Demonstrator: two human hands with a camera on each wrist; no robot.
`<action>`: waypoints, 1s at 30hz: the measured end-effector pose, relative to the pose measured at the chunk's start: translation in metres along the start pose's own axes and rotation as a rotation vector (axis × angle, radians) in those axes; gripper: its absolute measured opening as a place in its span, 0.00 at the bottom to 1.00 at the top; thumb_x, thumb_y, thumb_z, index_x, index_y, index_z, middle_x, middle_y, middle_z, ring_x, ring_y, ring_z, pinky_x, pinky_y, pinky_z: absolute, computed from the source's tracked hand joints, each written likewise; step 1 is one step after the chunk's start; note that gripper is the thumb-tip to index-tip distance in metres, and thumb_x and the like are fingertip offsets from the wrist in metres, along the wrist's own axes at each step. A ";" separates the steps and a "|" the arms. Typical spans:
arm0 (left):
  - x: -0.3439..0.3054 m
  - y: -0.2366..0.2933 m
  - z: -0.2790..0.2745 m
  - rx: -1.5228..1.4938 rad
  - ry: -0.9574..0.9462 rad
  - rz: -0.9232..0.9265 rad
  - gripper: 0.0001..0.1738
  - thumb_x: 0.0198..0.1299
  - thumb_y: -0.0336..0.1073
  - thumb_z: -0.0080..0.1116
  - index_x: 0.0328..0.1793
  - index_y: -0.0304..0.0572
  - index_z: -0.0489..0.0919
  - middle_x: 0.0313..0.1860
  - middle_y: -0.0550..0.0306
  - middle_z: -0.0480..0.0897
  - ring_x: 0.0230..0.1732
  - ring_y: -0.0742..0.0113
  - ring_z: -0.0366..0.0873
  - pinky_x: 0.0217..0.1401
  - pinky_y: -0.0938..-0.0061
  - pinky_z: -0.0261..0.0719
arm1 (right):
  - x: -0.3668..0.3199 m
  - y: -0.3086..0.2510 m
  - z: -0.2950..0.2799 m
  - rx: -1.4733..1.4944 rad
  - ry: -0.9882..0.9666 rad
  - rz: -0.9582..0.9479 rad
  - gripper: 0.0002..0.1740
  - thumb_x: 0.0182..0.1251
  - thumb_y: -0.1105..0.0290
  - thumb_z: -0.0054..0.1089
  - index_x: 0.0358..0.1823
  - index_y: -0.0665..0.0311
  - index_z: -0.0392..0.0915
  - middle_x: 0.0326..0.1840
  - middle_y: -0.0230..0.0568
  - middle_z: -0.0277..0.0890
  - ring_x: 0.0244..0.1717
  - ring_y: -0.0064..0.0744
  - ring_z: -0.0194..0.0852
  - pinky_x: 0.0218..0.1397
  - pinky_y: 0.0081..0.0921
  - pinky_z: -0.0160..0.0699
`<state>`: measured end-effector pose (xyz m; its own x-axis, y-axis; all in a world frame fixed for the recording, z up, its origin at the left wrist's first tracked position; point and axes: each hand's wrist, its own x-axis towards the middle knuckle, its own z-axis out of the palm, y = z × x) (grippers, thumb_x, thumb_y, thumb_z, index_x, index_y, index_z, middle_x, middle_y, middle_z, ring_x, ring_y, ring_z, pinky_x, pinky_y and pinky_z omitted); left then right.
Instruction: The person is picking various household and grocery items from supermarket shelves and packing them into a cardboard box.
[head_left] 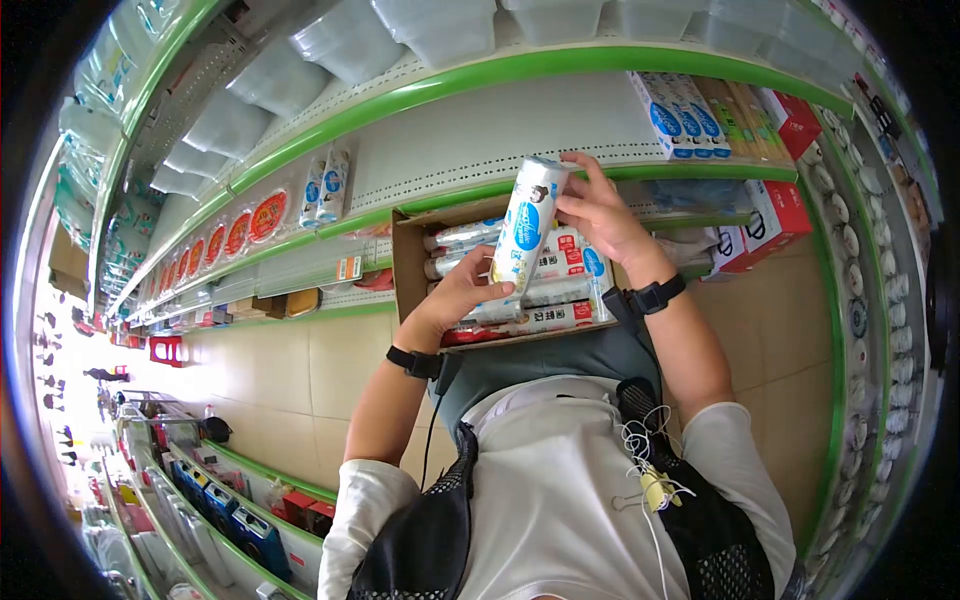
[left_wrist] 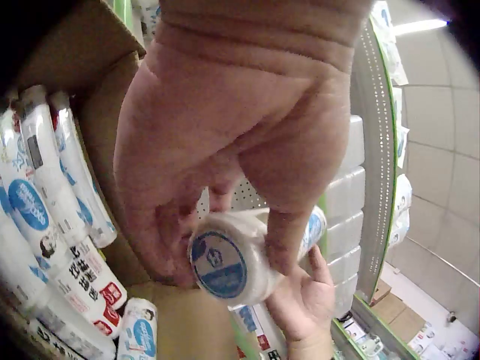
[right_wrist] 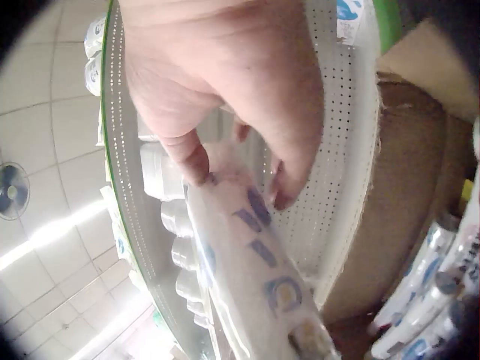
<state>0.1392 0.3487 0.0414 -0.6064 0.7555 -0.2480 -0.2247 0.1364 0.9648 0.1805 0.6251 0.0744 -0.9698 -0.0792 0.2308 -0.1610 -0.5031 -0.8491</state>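
A white plastic-wrapped bag roll with a blue oval label is tilted above an open cardboard box. My left hand grips its lower end, thumb across the front. In the left wrist view, a round blue print shows on the roll's end between thumb and fingers. At the upper end, my right hand holds the roll with thumb and fingertips, seen from close by in the right wrist view. Several similar rolls lie side by side in the box beneath.
Behind the box runs a green-edged shelf with two upright rolls on its left and blue-and-white boxes on its right. Clear plastic containers line the shelf above. A red box stands low at right.
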 end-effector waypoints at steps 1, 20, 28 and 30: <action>0.001 0.002 0.004 0.005 0.003 0.001 0.34 0.60 0.38 0.74 0.68 0.41 0.69 0.60 0.54 0.79 0.60 0.67 0.76 0.64 0.66 0.74 | -0.003 0.004 0.010 -0.006 0.089 0.080 0.34 0.68 0.72 0.66 0.71 0.57 0.59 0.58 0.43 0.74 0.62 0.34 0.74 0.66 0.36 0.74; -0.021 0.061 -0.018 0.128 0.068 0.318 0.46 0.55 0.28 0.75 0.79 0.45 0.64 0.60 0.57 0.76 0.59 0.68 0.74 0.62 0.70 0.76 | -0.001 -0.006 0.021 -0.544 -0.370 0.303 0.40 0.64 0.74 0.67 0.77 0.63 0.59 0.67 0.51 0.73 0.67 0.34 0.71 0.72 0.32 0.65; -0.026 0.057 -0.042 0.361 0.218 0.321 0.33 0.49 0.25 0.78 0.61 0.41 0.73 0.51 0.60 0.80 0.48 0.72 0.78 0.53 0.73 0.79 | 0.007 -0.006 0.030 -0.917 -0.143 0.016 0.26 0.67 0.73 0.64 0.66 0.64 0.70 0.60 0.45 0.79 0.63 0.35 0.74 0.68 0.31 0.69; -0.026 0.056 -0.054 0.352 0.366 0.338 0.34 0.48 0.24 0.77 0.61 0.40 0.72 0.51 0.58 0.80 0.50 0.71 0.79 0.54 0.73 0.80 | 0.009 -0.005 0.020 -0.841 0.109 -0.024 0.20 0.68 0.74 0.62 0.61 0.66 0.74 0.62 0.43 0.78 0.65 0.38 0.74 0.67 0.33 0.73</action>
<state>0.1009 0.3021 0.0970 -0.8369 0.5333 0.1237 0.2538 0.1776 0.9508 0.1763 0.6101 0.0900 -0.9697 0.0283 0.2426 -0.2225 0.3071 -0.9253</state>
